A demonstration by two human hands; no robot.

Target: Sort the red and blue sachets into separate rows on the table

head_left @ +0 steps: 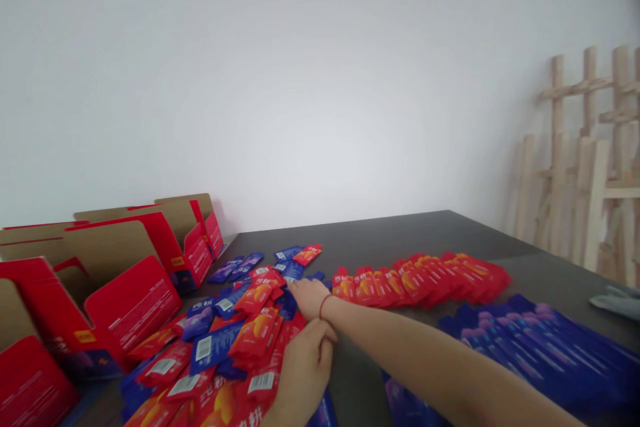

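Note:
A heap of red and blue packets (215,347) lies on the dark table, some showing white barcode labels. My right hand (309,298), with a thin red string at the wrist, reaches across to the heap's right edge; its visible fingers stretch over blue packets and touch them. Close below that wrist, my left hand (306,368) is closed with curled fingers beside the red packets; its palm side is hidden, so I cannot make out what it holds. An overlapping row of red packets (420,280) lies right of my right hand. Blue packets (530,347) overlap in another row beyond my right forearm.
Open red cardboard boxes (120,293) with brown insides line the table's left side. The dark table (380,230) stands against a white wall. A grey item (616,300) lies at the right edge, and wooden frames (590,167) stand behind it.

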